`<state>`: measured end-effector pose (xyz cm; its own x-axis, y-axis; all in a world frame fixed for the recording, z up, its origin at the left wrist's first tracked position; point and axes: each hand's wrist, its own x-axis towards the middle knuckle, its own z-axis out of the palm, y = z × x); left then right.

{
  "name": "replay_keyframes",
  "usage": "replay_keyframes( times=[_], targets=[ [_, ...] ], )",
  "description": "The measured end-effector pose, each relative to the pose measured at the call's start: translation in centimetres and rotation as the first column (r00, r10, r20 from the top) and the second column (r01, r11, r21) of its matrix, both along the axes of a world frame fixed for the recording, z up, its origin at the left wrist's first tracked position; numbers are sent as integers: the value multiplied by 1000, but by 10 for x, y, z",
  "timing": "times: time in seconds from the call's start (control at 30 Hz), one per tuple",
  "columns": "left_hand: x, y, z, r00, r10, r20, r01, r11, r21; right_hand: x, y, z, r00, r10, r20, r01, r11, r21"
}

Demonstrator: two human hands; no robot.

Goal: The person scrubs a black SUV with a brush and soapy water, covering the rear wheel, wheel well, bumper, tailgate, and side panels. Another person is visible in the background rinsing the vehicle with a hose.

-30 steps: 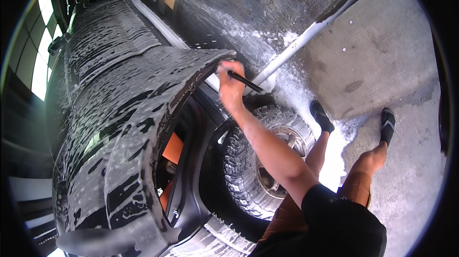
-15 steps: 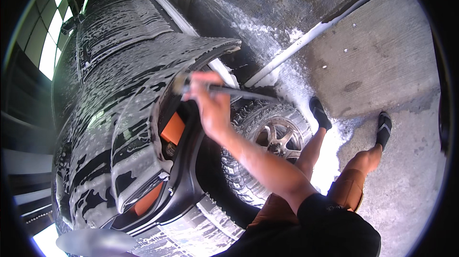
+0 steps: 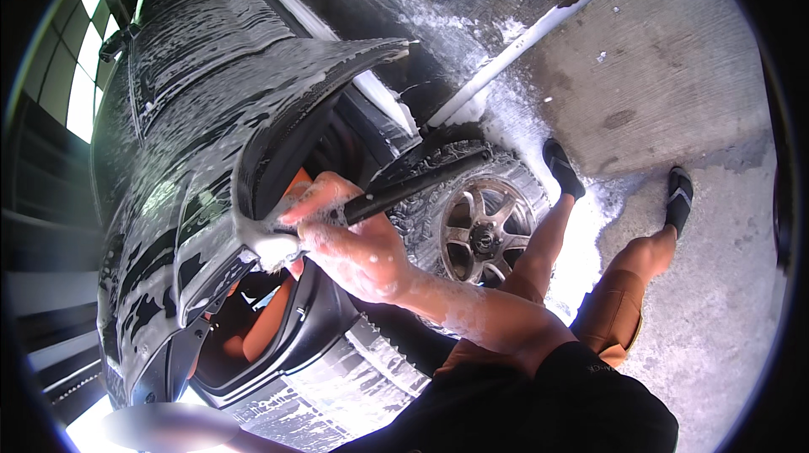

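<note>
My right hand [image 3: 358,255] is closed round a brush [image 3: 413,187] with a long dark handle, gripping it close to the head. Bristles and thick white foam [image 3: 274,251] press together at the front corner of a dark vehicle's soapy wheel arch [image 3: 312,99]. Suds coat my fingers and forearm. The handle points up and right over the wheel [image 3: 484,238]. At the lower left edge a strip of my left forearm [image 3: 257,443] shows; a grey blur covers the place of the hand, so its fingers cannot be seen.
Foam streaks cover the body panel [image 3: 181,175] and the pale bumper [image 3: 337,394]. Orange surfaces [image 3: 270,322] show through a gap behind the panel edge. My feet in dark footwear [image 3: 563,168] stand on concrete beside a foam-covered raised strip [image 3: 506,65].
My right hand and the brush have moved down and left along the arch edge to its front corner. More of the gap with the orange surfaces shows, and the left forearm has appeared.
</note>
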<state>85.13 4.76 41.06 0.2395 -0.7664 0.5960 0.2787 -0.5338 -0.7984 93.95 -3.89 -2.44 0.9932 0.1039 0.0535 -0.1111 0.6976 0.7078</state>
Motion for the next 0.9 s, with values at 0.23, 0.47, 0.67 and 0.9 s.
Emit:
replay_keyframes(
  times=[0.23, 0.47, 0.67, 0.9],
  targets=[
    [-13, -17, -7, 997, 67, 27, -65, 996, -60, 30, 27, 1, 992, 55, -118, -83, 964, -253],
    [-7, -12, -4, 998, 61, 2, -61, 998, 16, 28, 34, 9, 946, -267, -182, 105, 786, -610],
    [-9, -8, 1, 999, 35, -23, -34, 999, 34, 0, -15, 31, 939, -257, -228, 184, 937, -296],
    [8, -8, -15, 993, -17, -113, 24, 998, 62, 72, 93, -31, 876, -444, -188, 79, 518, -851]
  ],
)
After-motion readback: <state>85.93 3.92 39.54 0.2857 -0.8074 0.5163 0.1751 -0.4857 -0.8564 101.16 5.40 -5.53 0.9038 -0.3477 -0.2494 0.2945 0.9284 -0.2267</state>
